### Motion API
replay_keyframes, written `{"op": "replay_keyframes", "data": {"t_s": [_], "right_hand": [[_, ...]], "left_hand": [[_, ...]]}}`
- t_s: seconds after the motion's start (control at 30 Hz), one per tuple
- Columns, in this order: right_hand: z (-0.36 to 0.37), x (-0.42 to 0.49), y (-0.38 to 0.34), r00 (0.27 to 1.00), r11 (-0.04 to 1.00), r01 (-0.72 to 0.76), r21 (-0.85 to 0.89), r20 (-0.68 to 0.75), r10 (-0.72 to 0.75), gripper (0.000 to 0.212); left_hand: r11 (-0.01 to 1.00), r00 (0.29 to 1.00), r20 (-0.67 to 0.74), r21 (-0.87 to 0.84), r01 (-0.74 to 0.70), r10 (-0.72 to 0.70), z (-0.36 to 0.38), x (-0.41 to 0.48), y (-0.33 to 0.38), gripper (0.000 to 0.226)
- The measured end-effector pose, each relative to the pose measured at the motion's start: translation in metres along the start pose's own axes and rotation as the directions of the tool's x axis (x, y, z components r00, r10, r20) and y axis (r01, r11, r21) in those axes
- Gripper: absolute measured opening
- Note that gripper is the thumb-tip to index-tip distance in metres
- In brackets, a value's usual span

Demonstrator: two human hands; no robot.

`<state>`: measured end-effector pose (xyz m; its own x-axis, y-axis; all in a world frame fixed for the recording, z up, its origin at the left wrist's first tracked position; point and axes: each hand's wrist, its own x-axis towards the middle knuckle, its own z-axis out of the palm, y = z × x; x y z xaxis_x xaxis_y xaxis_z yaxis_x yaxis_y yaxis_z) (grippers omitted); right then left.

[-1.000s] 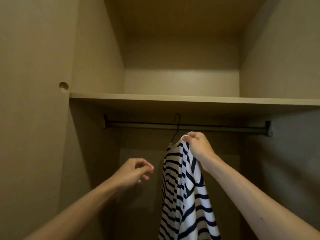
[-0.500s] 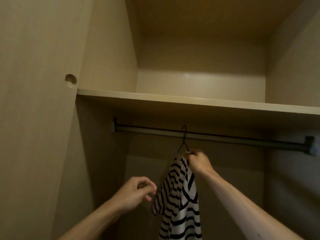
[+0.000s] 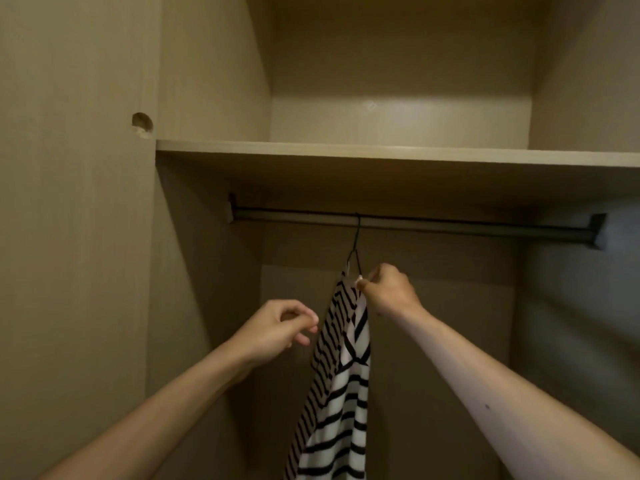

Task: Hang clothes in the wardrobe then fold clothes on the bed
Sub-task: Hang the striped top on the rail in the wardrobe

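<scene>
Under the shelf [image 3: 381,154], wardrobe [image 3: 207,306] open, dim light. Hanger [image 3: 357,233] hook sits over the rail [image 3: 467,227], left of rail centre. Looks seated, tho the hook's top is lost against the dark rail, so can't confirm.

Shirt [image 3: 341,393] (striped, black/white) is on the hanger, turned edge-on to where I stand. Long axis vert., running straight down from the hook and out of view at the bottom.

R hand [image 3: 389,289]: raised, thumb + forefinger closed in a tight pinch on the shirt's top edge, right where cloth meets the hanger's right arm. Other fingers curled in. Whether the wire is inside the pinch too: can't tell, too small.

L hand [image 3: 273,332]: lower, just left of the shirt, not touching it. Fingers loosely curled, thumb near forefinger, nothing btwn them.

Key geometry: grip is at the very top of the garment, just below + right of the hook, and all the cloth lies below the grip. Line rail → hook → shirt is vert., so R hand prob. carries little wt. L hand is the nearer one to the shirt body.

Judgement: hang step approx done for this item. Next prob. = let go w/ R, maybe L smooths the left shoulder. Risk: cloth looks narrow and bunched on the hanger, so it could slide off on release.
</scene>
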<state>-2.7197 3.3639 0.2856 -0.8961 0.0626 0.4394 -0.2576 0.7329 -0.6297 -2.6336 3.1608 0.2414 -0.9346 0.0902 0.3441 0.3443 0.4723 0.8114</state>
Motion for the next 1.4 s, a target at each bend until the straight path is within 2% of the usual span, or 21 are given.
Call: {"op": "replay_keyframes", "data": {"t_s": [0.1,0.17,0.3,0.47,0.57,0.7,0.8,0.9,1.0,1.23,1.4], "right_hand": [[-0.014,-0.030,-0.003,0.996,0.999,0.033,0.035,-0.081,-0.031,0.036],[-0.024,-0.053,-0.010,0.993,0.990,0.086,0.109,-0.095,-0.076,0.030],[-0.031,-0.131,-0.025,0.980,0.924,0.191,0.331,-0.013,-0.198,0.019],[-0.030,-0.231,-0.055,0.920,0.775,0.236,0.586,0.123,-0.372,0.010],[-0.023,-0.289,-0.072,0.854,0.690,0.220,0.690,0.205,-0.478,0.011],[-0.009,-0.357,-0.091,0.757,0.606,0.152,0.781,0.302,-0.579,0.014],[0.008,-0.403,-0.105,0.699,0.592,0.110,0.798,0.361,-0.617,0.014],[0.029,-0.445,-0.125,0.609,0.566,0.043,0.823,0.428,-0.668,0.015],[0.049,-0.482,-0.149,0.512,0.545,-0.018,0.838,0.476,-0.715,0.015],[0.111,-0.557,-0.206,0.312,0.535,-0.094,0.839,0.536,-0.785,0.011],[0.169,-0.599,-0.255,0.256,0.566,-0.115,0.816,0.575,-0.777,0.011]], "left_hand": [[0.999,0.998,-0.059,0.029,-0.036,0.037,0.000,-0.035,0.018,0.014],[0.997,0.993,-0.101,0.043,-0.064,0.068,-0.002,-0.063,0.031,0.013],[0.993,0.974,-0.202,0.067,-0.094,0.106,-0.001,-0.152,0.057,0.013],[0.992,0.931,-0.350,0.107,-0.071,0.104,-0.005,-0.267,0.070,0.011],[0.994,0.893,-0.443,0.105,-0.042,0.085,-0.008,-0.337,0.074,0.010],[0.994,0.824,-0.564,0.112,0.011,0.054,-0.013,-0.425,0.081,0.022],[0.989,0.770,-0.637,0.128,0.074,0.025,-0.018,-0.478,0.085,0.023],[0.983,0.705,-0.709,0.123,0.136,-0.009,-0.023,-0.527,0.088,0.023],[0.978,0.646,-0.763,0.117,0.174,-0.024,-0.029,-0.571,0.089,0.013],[0.955,0.516,-0.854,0.095,0.281,-0.067,-0.060,-0.658,0.051,0.037],[0.948,0.435,-0.891,0.016,0.319,-0.131,-0.097,-0.712,0.003,0.028]]}}
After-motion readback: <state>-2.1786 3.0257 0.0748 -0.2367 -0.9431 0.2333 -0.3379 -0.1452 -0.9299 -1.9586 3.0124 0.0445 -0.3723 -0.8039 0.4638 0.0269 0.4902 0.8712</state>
